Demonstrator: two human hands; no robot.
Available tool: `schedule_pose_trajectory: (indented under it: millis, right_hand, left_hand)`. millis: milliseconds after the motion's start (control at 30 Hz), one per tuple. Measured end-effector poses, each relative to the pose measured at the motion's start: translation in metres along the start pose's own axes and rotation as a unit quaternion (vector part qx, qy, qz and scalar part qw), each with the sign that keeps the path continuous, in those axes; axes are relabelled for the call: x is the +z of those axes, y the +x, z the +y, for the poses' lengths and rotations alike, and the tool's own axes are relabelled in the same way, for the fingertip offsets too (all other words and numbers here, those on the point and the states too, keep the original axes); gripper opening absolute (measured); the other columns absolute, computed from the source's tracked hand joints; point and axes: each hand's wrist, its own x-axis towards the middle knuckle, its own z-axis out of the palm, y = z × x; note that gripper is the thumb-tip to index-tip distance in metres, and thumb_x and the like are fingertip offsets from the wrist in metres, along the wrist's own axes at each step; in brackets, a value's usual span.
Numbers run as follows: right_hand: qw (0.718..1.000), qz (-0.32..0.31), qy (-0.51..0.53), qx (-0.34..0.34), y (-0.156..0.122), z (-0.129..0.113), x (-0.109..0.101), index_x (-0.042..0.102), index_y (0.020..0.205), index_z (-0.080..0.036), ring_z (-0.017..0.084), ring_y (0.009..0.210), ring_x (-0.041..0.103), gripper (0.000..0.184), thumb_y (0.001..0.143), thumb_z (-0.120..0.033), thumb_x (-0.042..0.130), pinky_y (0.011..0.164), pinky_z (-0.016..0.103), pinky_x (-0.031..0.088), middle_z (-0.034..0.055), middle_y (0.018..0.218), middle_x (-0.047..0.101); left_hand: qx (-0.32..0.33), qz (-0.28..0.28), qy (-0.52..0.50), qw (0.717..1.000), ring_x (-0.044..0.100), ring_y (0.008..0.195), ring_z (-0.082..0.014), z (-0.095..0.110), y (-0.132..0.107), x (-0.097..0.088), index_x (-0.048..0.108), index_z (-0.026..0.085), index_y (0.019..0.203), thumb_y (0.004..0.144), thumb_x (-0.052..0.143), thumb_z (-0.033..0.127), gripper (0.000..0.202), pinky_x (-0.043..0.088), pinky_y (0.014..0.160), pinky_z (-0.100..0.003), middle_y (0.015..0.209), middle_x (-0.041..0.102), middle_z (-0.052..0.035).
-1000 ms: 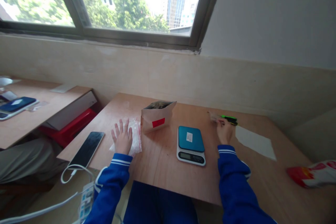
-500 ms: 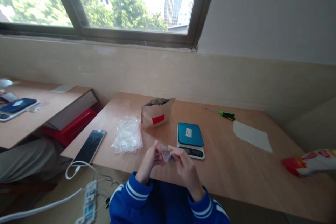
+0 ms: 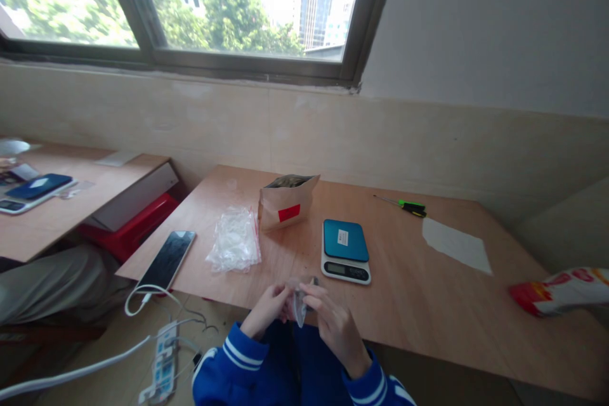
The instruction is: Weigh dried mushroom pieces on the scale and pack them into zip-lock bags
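My left hand (image 3: 269, 308) and my right hand (image 3: 329, 317) meet at the near edge of the wooden table (image 3: 409, 292). Both pinch a small clear plastic bag (image 3: 300, 302) between their fingertips. Farther out on the table lies a pile of clear zip bags (image 3: 235, 240) with red strips. Behind it stands an open brown paper pouch (image 3: 284, 204) with a red label and dark contents. A small scale (image 3: 345, 249) with a teal top sits just beyond my right hand.
A phone (image 3: 167, 260) with a white cable lies at the table's left edge. A green-handled screwdriver (image 3: 408, 207) and a white paper sheet (image 3: 455, 245) lie far right; a red-and-white packet (image 3: 561, 292) is at the right edge. A power strip (image 3: 162, 370) rests on the floor.
My left hand left the bag pile and my right hand left the screwdriver. Both came together at the near edge holding one small clear bag, now a little lower and closer.
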Motion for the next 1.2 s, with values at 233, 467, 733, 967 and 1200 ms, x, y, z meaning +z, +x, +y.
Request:
schedule_pose_trajectory:
  millis: [233,467,733,967,1200]
  right_hand:
    - [0.993,-0.036,0.054,0.099,0.004,-0.007,-0.008,0.057,0.108,-0.023,0.023,0.116,0.057,0.028,0.089,-0.011,0.039,0.099,0.042,0.047,0.0088,0.118,0.064]
    - [0.962,0.009,0.121,0.246,0.025,-0.012,0.025,0.058,0.105,-0.02,0.019,0.09,0.065,0.017,0.09,-0.026,0.051,0.081,0.031,0.054,0.0065,0.098,0.068]
    - [0.949,-0.02,0.149,0.276,0.032,-0.013,0.016,0.063,0.084,-0.02,0.02,0.078,0.069,0.009,0.085,-0.027,0.058,0.075,0.029,0.054,0.0034,0.08,0.072]
    - [0.943,-0.019,0.14,0.3,0.028,-0.013,0.016,0.065,0.075,-0.02,0.021,0.073,0.07,0.021,0.088,-0.03,0.052,0.072,0.029,0.055,0.0042,0.073,0.072]
    - [0.893,0.2,0.125,0.383,0.027,0.023,0.009,0.052,0.07,-0.021,0.022,0.059,0.069,0.023,0.081,-0.04,0.058,0.055,0.03,0.056,0.0037,0.066,0.068]
  left_hand:
    - [0.208,0.078,-0.098,0.97,0.041,0.052,-0.0059,0.023,-0.009,0.013,0.049,0.017,0.063,0.07,0.071,0.048,0.039,0.034,0.051,-0.018,0.056,0.045,0.0063]
    - [0.223,0.107,-0.059,0.967,0.037,0.053,-0.0074,0.017,-0.014,0.028,0.049,0.017,0.061,0.071,0.07,0.046,0.037,0.032,0.05,-0.02,0.056,0.041,0.0058]
    - [0.222,0.083,-0.018,0.971,0.032,0.05,-0.0071,0.008,-0.009,0.023,0.044,0.018,0.058,0.073,0.067,0.049,0.042,0.026,0.047,-0.021,0.053,0.035,0.0069]
    - [0.226,0.053,0.011,0.973,0.032,0.053,-0.0083,-0.003,-0.005,0.024,0.044,0.018,0.063,0.08,0.06,0.049,0.039,0.026,0.049,-0.022,0.058,0.034,0.0061]
    - [0.289,0.157,0.103,0.939,0.037,0.055,-0.0104,0.011,-0.018,0.02,0.043,0.019,0.06,0.082,0.058,0.046,0.038,0.029,0.054,-0.024,0.056,0.037,0.0049]
